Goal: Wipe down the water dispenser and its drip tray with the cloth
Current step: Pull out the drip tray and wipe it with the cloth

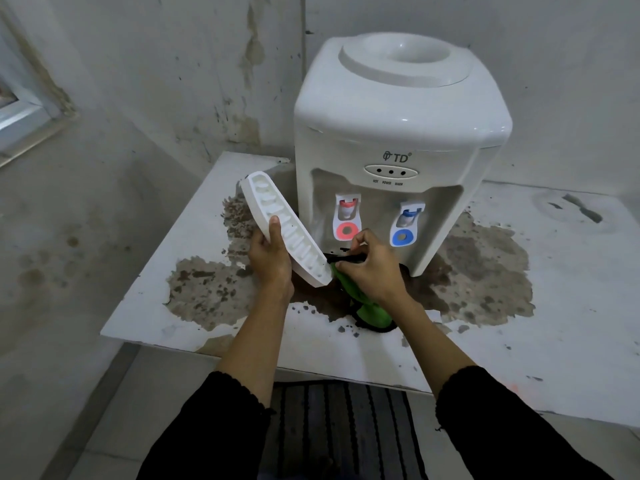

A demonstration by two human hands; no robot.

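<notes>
Window frame [24,112] at far left, stained wall behind. Worn white table [156,306] with peeling brown patches. Left hand [268,261] grips the drip tray [284,233], thumb over its near edge and fingers curled underneath; tray is pulled out of the machine and held up off the table, tilted. Its long axis runs diagonally, far end up and left, near end down and right, almost touching the cloth; slotted grille side faces up toward the camera. Right hand [370,271] is clamped on the green cloth [367,306], fingers bunched round it, at the foot of the water dispenser [398,133], right by the dark slot where the tray sits. Cloth hangs from the hand down to the table edge; some black trim or strap with it, can't tell what. Dispenser stands upright near the back of the table, front facing the camera, red tap [347,216] left of blue tap [403,225], no bottle on top. Progress, as a judgement: mid-task, tray is out, cloth looks to be working the tray slot or the tray's end. Can't tell whether the dispenser body has been wiped; it looks clean. Likely left: finishing the tray, putting it back.
</notes>
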